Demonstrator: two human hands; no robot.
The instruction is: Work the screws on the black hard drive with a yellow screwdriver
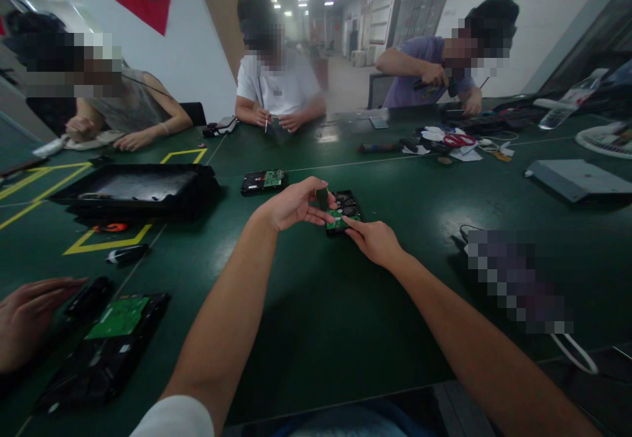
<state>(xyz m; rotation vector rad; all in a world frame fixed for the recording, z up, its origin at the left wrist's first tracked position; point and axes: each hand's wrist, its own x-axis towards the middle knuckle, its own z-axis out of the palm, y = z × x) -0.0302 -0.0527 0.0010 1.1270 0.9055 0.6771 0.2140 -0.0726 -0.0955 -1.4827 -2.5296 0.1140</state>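
Note:
A black hard drive (351, 208) with a green circuit board lies on the table in front of me. My left hand (299, 205) is over its left side, thumb and fingers closed around a short dark green piece (322, 198). That piece stands upright above the board; its kind is not clear, and its lower end is hidden by my fingers. From the right, my right hand (378, 241) grips the drive's near edge, with the index fingertip on the circuit board and the other fingers curled in.
Another hard drive (263, 181) lies beyond my left hand, and a larger one (106, 348) at near left beside a co-worker's hand (34, 315). A black tray (138, 190) stands at left. A grey box (580, 180) sits at right. Several people work across the table.

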